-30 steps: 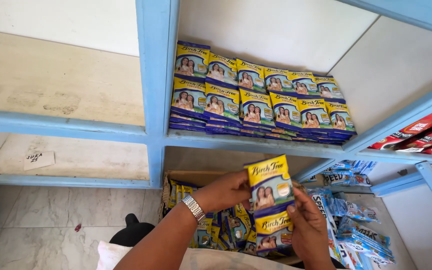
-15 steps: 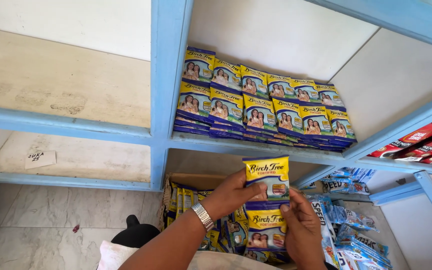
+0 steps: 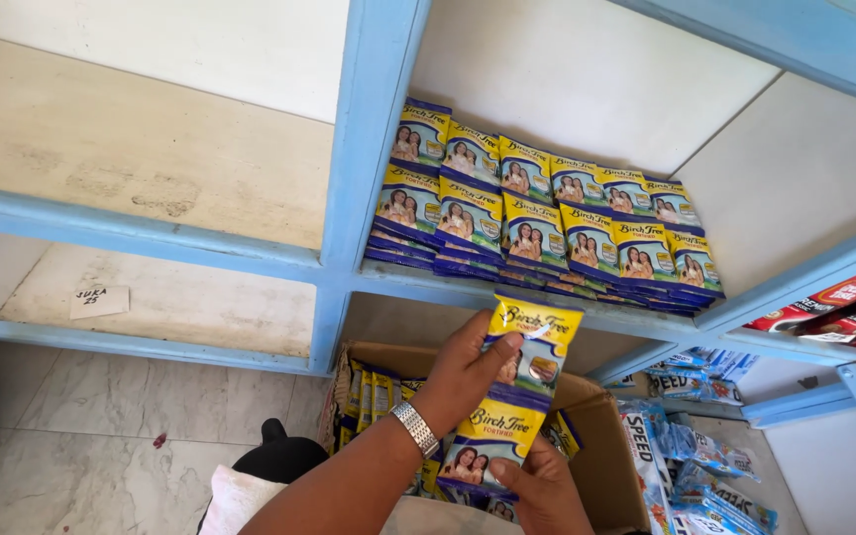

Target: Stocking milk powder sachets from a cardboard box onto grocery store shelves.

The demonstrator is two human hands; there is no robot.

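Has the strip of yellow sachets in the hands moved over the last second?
Yes. The strip of yellow sachets has risen, its top edge now close under the blue shelf rail.

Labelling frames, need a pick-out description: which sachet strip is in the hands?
Start at the blue shelf frame and drop below its stocked right shelf to the open cardboard box. Above it, the left hand and right hand hold a yellow-and-blue sachet strip, the only one upright in the air; the rest lie stacked.

Yellow-and-blue sachets [image 3: 522,396], pale blue shelf frame [image 3: 369,168], possibly silver watch [image 3: 414,428].
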